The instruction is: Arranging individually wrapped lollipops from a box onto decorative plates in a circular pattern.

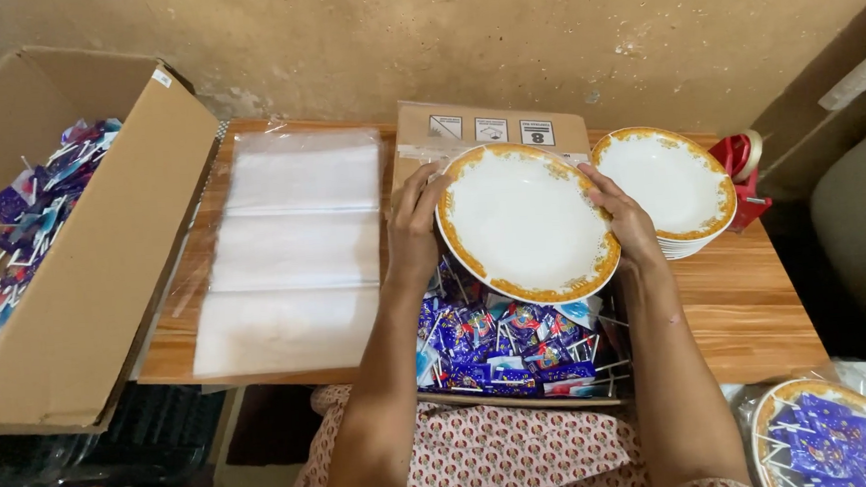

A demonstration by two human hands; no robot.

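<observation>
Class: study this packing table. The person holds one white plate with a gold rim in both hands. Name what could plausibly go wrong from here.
1. The plate is tilted and gripped only at its rim by the left hand and right hand; it might slip.
2. The plate stack sits close by, so a swing could chip it.
3. The tape dispenser stands at the table edge and could be knocked off.

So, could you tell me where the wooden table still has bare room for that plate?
Bare wood lies in front of the white gold-rimmed plate stack, right of the sweet-filled cardboard box. The left is crowded: clear plastic bags and a large open carton. Both hands hold a gold-rimmed plate.
</observation>
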